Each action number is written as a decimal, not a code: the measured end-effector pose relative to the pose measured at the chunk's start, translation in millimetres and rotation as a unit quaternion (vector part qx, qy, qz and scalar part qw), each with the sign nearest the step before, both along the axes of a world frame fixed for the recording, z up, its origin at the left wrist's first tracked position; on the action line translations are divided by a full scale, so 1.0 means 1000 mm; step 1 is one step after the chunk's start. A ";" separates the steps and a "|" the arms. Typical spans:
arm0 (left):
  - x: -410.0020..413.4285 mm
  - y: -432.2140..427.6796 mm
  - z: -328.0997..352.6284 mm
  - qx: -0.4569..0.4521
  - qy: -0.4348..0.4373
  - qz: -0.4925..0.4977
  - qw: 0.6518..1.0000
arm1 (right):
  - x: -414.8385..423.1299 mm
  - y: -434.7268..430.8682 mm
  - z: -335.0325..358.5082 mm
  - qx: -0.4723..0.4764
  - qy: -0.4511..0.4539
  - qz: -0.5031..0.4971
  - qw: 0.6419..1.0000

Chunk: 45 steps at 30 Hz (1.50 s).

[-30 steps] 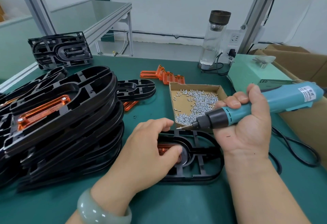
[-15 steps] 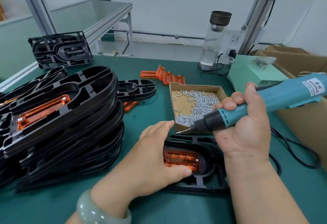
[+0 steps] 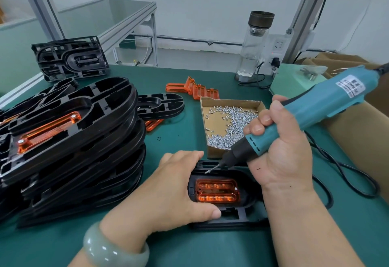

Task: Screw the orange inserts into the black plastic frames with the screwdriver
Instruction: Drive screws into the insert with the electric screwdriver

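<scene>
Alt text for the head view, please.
A right hand holds a teal screwdriver, its tip above a black frame with an orange insert seated in it, which the left hand grips on the green bench. A stack of frames stands at left.

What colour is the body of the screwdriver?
The screwdriver is teal, black at the nose; head view.

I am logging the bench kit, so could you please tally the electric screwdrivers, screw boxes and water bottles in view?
Electric screwdriver, gripped by the right hand: 1
Screw box: 1
Water bottle: 1
Total: 3
</scene>
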<state>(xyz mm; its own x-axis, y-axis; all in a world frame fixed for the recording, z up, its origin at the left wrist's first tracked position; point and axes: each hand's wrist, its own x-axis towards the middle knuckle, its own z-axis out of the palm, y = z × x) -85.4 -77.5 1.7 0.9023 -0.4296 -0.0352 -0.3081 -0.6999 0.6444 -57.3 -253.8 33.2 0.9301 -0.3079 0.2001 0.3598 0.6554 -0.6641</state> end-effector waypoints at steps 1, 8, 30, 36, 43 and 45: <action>0.000 0.000 0.000 -0.001 0.000 -0.001 1.000 | 0.000 0.000 0.000 -0.008 0.001 0.002 1.000; 0.000 0.003 0.001 -0.001 0.024 0.003 1.000 | -0.002 0.003 0.001 -0.028 0.004 0.021 0.999; 0.001 0.003 0.001 0.012 0.001 -0.001 1.000 | -0.011 0.018 0.002 -0.124 -0.012 0.025 0.992; 0.000 0.003 0.000 0.013 -0.005 -0.001 1.000 | -0.013 0.020 0.002 -0.141 -0.031 0.037 0.989; 0.000 0.002 0.000 0.009 -0.002 0.006 1.000 | -0.015 0.025 0.001 -0.197 -0.088 0.082 0.973; 0.000 0.001 0.001 0.006 0.003 0.005 1.000 | -0.014 0.026 0.001 -0.208 -0.109 0.115 0.965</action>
<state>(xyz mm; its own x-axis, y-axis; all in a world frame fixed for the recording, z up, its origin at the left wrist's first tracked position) -85.6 -76.7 2.7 0.9062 -0.4203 -0.0457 -0.2975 -0.7107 0.6375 -71.6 -227.5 34.4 0.8864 0.0506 0.4602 0.3970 0.4281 -0.8119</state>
